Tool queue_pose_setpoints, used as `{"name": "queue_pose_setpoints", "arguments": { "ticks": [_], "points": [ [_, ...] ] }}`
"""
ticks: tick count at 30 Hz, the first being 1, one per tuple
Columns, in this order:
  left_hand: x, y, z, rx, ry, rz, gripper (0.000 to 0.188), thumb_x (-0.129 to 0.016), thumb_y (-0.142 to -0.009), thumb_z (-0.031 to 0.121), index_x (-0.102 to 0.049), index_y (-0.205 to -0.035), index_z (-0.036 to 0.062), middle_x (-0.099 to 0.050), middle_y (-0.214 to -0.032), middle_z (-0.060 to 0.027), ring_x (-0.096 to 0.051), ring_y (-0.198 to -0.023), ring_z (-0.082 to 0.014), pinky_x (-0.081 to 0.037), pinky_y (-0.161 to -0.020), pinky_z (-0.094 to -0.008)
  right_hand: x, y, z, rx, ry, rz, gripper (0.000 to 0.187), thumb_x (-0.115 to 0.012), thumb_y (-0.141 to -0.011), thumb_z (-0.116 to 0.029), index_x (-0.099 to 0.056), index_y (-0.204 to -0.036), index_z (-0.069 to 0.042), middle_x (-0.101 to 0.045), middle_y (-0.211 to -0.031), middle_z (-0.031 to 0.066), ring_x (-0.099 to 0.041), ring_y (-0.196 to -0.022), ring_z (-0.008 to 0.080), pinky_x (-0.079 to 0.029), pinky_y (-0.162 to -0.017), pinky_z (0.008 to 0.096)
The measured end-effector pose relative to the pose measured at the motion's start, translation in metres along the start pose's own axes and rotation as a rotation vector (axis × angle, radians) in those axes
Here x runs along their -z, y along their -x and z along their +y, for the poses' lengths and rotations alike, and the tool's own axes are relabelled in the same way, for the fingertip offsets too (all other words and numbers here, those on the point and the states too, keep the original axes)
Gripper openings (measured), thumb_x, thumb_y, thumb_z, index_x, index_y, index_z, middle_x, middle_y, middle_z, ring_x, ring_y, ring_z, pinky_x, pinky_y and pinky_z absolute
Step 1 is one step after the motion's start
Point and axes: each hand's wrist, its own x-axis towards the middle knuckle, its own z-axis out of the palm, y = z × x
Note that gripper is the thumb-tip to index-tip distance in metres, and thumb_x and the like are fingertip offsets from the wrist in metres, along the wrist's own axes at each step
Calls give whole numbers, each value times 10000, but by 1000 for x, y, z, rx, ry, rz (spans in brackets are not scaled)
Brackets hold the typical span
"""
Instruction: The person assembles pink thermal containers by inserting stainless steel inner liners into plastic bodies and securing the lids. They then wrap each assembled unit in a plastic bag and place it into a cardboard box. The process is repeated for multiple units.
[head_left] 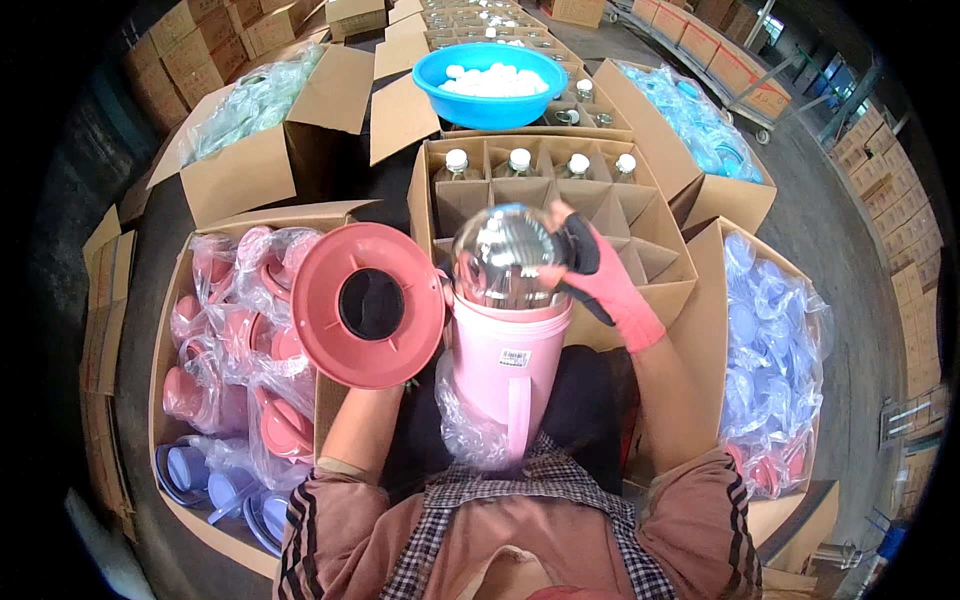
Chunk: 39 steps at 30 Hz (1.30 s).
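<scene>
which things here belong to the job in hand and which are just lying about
In the job:
pink jug body
silver liner, right hand at it
coral disc with black pad
probably the divided carton of bottles

Seemingly just about:
brown carton stack, upper left
loaded trolley
box of wrapped green parts

The right hand [597, 268] wears a glove [632, 308], I see, pink at back and wrist, black toward palm and fingers. Below it, past a bare forearm, starts a brownish-pink sleeve [695, 505] with black stripes along the outside; the left sleeve [345, 520] matches. Lower than both hands, between the sleeves, shows a black-and-white checked apron [520, 490].
</scene>
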Motion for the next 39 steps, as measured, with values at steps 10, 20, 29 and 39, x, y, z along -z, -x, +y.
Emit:
{"name": "queue_pose_setpoints", "arguments": {
  "ticks": [10, 20, 29, 39],
  "points": [
    [-48, 0, -28, 10, -44, 56, 519, -524, -828, 271, -357, -1183, -68, -508, -988, -140, -561, -769, -224, -491, -679, -261, -24, -10, -50, -318, 954, -708, 453, -681, -620, -386, -577, -910, -54, -591, -767, 136, -574, -708, 232, -458, -585, 339],
    [-95, -51, -1, -896, -1709, 234, 566, -531, -830, 291, -309, -1251, -15, -368, -1274, -150, -376, -1161, -221, -292, -966, -332, -17, -39, -57, -182, -468, -5, 723, -325, -798, -639, -537, -1066, -2, -579, -982, 77, -541, -885, 164, -426, -801, 274],
    [-12, -23, -23, -196, -1422, 289, 573, -365, -878, 456, -367, -1217, -5, -391, -1234, -124, -365, -1141, -200, -267, -961, -306, -8, 3, 59, -200, -416, 177, 428, -512, -847, -364, -550, -992, 36, -568, -909, 57, -505, -861, 103, -404, -791, 239],
    [-42, -1, -42, -328, -1862, 174, 481, -420, -870, 374, -414, -1103, -47, -351, -1259, -237, -373, -1150, -339, -298, -947, -388, -4, 27, 57, 64, -360, 63, 314, -473, -861, -218, -524, -1061, 19, -536, -1076, 83, -458, -1031, 154, -325, -917, 269]
  ]
}}
